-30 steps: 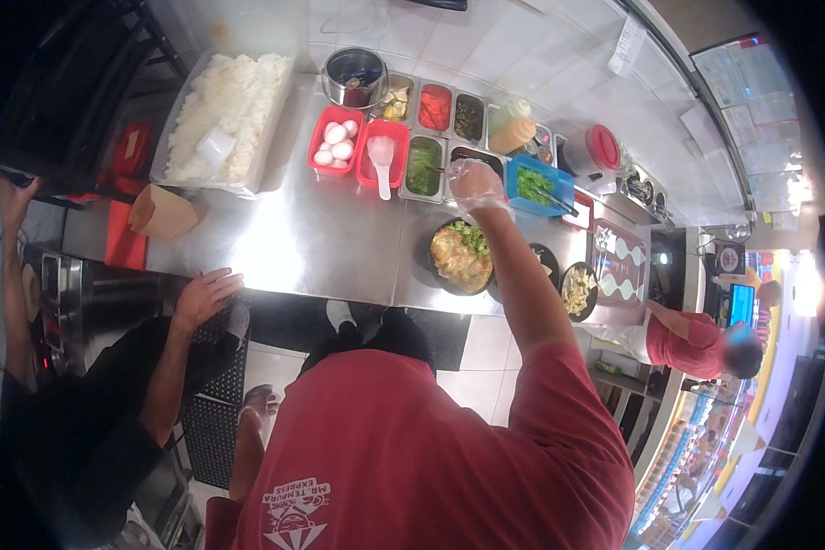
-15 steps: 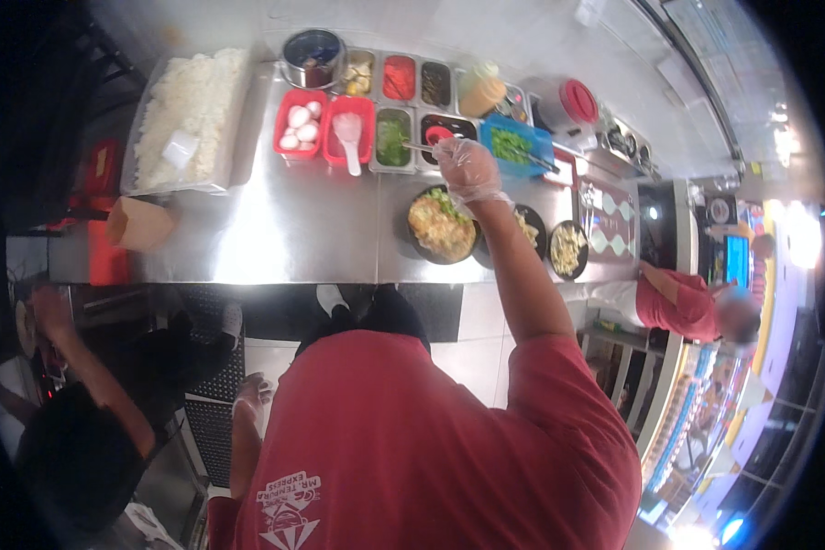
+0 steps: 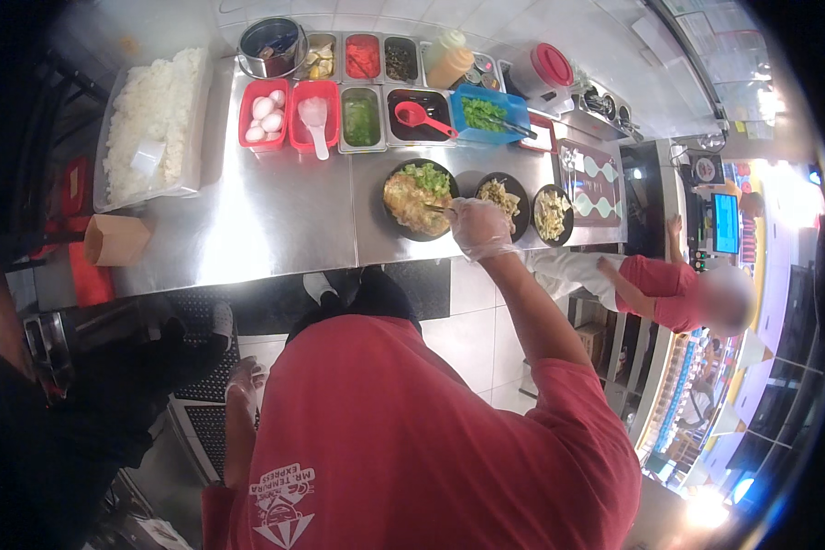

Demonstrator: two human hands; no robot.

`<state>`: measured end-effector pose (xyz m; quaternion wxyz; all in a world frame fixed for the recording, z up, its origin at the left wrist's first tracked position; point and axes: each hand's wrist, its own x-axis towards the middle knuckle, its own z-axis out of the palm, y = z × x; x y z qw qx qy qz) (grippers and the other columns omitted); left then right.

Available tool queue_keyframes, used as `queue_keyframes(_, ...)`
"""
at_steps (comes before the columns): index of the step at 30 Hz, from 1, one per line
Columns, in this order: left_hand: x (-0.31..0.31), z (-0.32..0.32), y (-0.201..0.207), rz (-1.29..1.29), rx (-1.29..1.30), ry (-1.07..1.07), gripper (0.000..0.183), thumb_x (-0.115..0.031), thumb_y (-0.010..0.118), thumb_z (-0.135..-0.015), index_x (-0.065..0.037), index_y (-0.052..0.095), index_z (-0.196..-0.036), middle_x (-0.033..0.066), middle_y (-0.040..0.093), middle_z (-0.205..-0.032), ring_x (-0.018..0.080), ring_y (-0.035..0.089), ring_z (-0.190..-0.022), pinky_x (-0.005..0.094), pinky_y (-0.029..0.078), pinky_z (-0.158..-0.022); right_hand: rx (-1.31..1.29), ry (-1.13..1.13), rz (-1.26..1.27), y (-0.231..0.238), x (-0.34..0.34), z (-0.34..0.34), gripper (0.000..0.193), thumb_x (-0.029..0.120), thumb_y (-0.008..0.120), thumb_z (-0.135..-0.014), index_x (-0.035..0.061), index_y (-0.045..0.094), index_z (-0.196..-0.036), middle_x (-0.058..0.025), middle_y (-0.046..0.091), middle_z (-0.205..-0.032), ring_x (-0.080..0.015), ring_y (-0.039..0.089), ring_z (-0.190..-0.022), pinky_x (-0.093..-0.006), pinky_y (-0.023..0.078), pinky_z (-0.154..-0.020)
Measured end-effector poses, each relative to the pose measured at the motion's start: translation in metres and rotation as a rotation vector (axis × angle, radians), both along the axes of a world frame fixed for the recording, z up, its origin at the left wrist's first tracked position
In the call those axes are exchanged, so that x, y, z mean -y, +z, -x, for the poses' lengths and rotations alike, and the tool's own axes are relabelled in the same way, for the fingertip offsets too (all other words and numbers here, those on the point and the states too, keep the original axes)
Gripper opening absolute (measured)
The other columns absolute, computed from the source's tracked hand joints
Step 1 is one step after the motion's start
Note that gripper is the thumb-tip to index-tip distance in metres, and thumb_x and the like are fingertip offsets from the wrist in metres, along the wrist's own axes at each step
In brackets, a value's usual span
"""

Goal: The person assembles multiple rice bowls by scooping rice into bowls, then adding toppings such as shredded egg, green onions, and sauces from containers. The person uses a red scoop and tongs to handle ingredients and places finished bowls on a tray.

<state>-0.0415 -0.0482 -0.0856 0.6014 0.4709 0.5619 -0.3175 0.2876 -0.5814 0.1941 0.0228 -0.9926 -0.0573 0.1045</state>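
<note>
My right hand (image 3: 482, 228), in a clear plastic glove, is closed around a thin metal utensil (image 3: 438, 210); its exact kind is hard to make out. The utensil's tip is over a black bowl (image 3: 388, 218) of golden-brown food (image 3: 416, 205) with chopped greens (image 3: 424, 174) at its far side. Just right of that hand are a second black bowl (image 3: 525, 209) and a third one (image 3: 569, 229), both with pale chopped food. My left hand (image 3: 244, 378), gloved too, hangs low by my side below the counter, its fingers loosely apart and holding nothing.
Along the back stand a green sauce pan (image 3: 362, 119), a red ladle (image 3: 414, 114), a blue tub (image 3: 520, 108) of greens, red egg basket (image 3: 247, 128) and squeeze bottle (image 3: 450, 68). A rice bin (image 3: 202, 137) is left. Co-workers stand at left and right (image 3: 669, 293).
My right hand has come from the green pan at the back toward me, bringing the utensil over the golden-brown food. My left hand stays low. The co-worker at right has shifted.
</note>
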Motion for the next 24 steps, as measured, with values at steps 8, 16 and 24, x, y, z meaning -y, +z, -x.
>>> queue_keyframes(8,-0.005,-0.009,0.013,-0.057,0.089,0.073,0.045,-0.034,0.067,-0.097,-0.011,0.058,-0.134,0.0096,0.064,-0.108,0.0254,0.064,-0.087,0.0360,0.047,-0.067,-0.048,-0.011,-0.007,0.013,0.001,0.000,0.030,0.034,0.065,-0.096,0.0061,0.072,-0.104,-0.0211,0.073,-0.092,-0.0407,0.071,-0.090,-0.0523,0.055,-0.081)
queue_keyframes(16,-0.008,0.030,-0.002,-0.075,0.083,-0.216,0.034,-0.030,0.064,-0.096,-0.009,0.063,-0.123,0.0107,0.066,-0.106,0.0240,0.063,-0.091,0.0377,0.049,-0.076,-0.067,0.034,-0.008,0.016,0.006,-0.002,0.030,0.033,0.065,-0.095,0.0051,0.073,-0.105,-0.0209,0.073,-0.092,-0.0405,0.071,-0.090,-0.0513,0.056,-0.082)
queue_keyframes(24,0.000,0.033,-0.010,-0.100,0.023,-0.178,0.040,-0.037,0.064,-0.096,-0.009,0.066,-0.124,0.0099,0.069,-0.111,0.0264,0.066,-0.098,0.0391,0.051,-0.082,-0.102,0.057,0.028,0.018,0.002,-0.013,0.033,0.035,0.067,-0.094,0.0050,0.072,-0.108,-0.0212,0.074,-0.096,-0.0396,0.072,-0.093,-0.0507,0.055,-0.085)
